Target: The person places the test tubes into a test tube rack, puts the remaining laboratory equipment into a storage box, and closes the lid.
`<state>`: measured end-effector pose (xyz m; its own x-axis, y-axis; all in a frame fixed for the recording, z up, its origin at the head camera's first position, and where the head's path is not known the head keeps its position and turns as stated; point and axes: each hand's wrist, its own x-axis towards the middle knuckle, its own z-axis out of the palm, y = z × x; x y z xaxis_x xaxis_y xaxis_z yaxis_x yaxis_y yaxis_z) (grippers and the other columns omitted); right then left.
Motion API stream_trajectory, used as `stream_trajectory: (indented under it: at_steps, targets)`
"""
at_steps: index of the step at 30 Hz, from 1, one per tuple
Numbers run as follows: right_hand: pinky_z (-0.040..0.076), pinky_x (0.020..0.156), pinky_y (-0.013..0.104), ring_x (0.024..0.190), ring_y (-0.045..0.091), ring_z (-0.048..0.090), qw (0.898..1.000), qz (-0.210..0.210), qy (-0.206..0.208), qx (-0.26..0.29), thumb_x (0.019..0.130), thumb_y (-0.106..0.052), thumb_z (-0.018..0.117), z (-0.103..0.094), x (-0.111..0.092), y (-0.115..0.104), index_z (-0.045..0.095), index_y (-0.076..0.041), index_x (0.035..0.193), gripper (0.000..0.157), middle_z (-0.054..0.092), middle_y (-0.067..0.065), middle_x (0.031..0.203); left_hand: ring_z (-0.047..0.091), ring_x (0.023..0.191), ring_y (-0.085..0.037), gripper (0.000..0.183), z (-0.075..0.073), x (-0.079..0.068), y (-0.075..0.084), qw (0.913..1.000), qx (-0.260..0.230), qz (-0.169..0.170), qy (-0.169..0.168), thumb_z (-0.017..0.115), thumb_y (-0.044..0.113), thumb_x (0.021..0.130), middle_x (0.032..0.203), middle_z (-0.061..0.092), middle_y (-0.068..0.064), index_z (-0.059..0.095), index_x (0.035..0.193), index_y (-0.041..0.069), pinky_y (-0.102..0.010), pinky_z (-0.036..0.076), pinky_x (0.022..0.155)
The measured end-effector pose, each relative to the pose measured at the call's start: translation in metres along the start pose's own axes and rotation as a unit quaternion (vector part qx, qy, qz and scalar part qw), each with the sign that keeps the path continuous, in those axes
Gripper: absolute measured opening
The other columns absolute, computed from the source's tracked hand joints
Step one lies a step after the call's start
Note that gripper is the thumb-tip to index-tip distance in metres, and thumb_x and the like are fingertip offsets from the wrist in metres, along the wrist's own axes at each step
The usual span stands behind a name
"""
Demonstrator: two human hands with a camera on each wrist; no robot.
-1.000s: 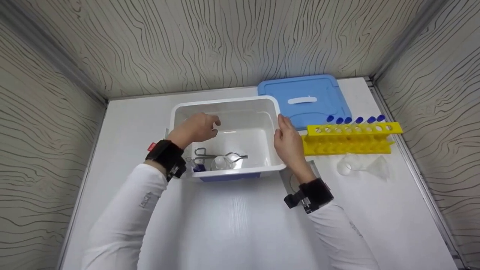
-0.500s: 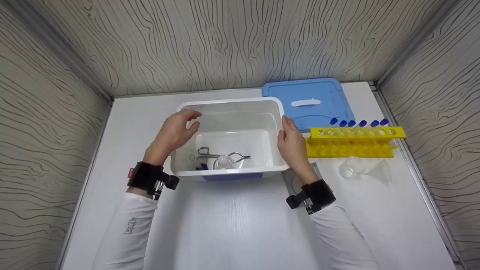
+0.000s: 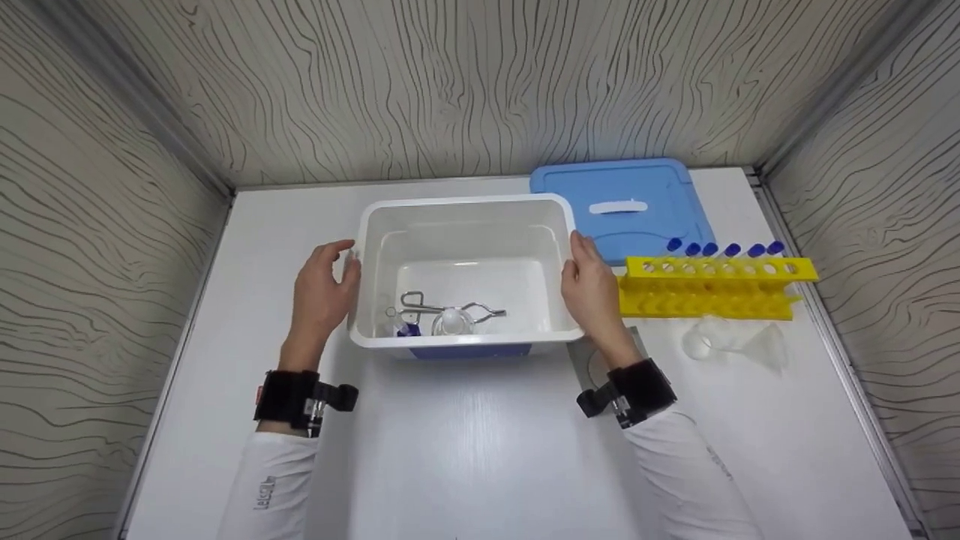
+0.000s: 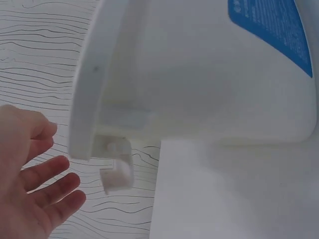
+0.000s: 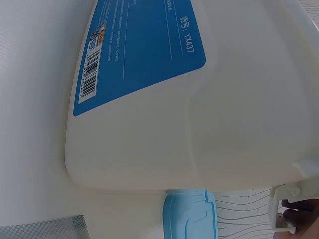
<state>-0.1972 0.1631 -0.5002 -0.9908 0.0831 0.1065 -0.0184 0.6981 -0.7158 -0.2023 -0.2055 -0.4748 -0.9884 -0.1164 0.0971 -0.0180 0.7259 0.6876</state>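
While gripping the white tub point(image 3: 480, 229) by its right rim with the fingers of the right hand point(image 3: 592, 296), hold nothing in the left hand point(image 3: 319, 296) — with spread, relaxed fingers just beside the left rim and apart from the left clip point(image 4: 118, 172). See right fingertips through the opening of the right clip point(image 5: 276, 201). Find the tub on the white surface point(image 3: 465, 465), between the left and right edges and toward the far edge, with a blue label point(image 5: 144, 50) on its near wall. Inside, toward the tub's near left corner: metal tongs point(image 3: 426, 308), a small round clear vessel point(image 3: 452, 322) overlapping them in view, and a dark-blue piece point(image 3: 408, 330) — too small to name. Farther out, by the surface's far edge toward its far right corner: a blue lid point(image 3: 622, 180) with a white handle point(image 3: 619, 207). Near the right edge: a yellow rack point(image 3: 712, 309) bearing blue-capped tubes point(image 3: 733, 250). Just nearer: a clear round flask point(image 3: 697, 345) and a clear funnel point(image 3: 766, 345). Below the right wrist, partly hidden: a grey mesh sheet point(image 5: 55, 229).
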Motion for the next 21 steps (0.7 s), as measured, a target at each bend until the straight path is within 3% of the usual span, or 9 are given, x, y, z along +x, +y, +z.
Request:
stream_trajectory:
  at_steps: [5, 12, 21]
  targets:
    - [0.031, 0.120, 0.050, 0.149, 0.036, 0.032, 1.000, -0.001, 0.006, 0.001, 0.102, -0.009, 0.045, 0.001, 0.000, 0.000, 0.035, 0.002, 0.151, 0.051, 0.039, 0.021, 0.156, 0.049, 0.136, -0.037, 0.047, 0.015, -0.006, -0.004, 0.9993, -0.018, -0.028, 0.013, 0.054, 0.025, 0.099, 0.145, 0.051, -0.020, 0.051, 0.142, 0.005, -0.051, 0.042, 0.114]
    - [0.030, 0.121, 0.051, 0.149, 0.036, 0.031, 1.000, -0.007, 0.001, 0.004, 0.102, -0.010, 0.044, 0.006, -0.001, 0.000, 0.035, 0.003, 0.150, 0.051, 0.038, 0.021, 0.156, 0.042, 0.143, -0.038, 0.058, 0.031, -0.009, -0.009, 0.9967, -0.015, -0.077, -0.022, 0.050, 0.028, 0.101, 0.157, 0.035, -0.018, 0.033, 0.154, 0.010, -0.052, 0.039, 0.117]
    - [0.030, 0.121, 0.049, 0.151, 0.033, 0.029, 0.999, 0.009, -0.006, 0.031, 0.104, -0.016, 0.045, 0.001, 0.000, 0.005, 0.034, -0.002, 0.152, 0.052, 0.036, 0.018, 0.158, 0.041, 0.143, -0.039, 0.056, 0.035, -0.007, -0.005, 0.9976, -0.007, -0.066, -0.020, 0.047, 0.021, 0.102, 0.158, 0.034, -0.021, 0.033, 0.155, 0.010, -0.051, 0.037, 0.118]
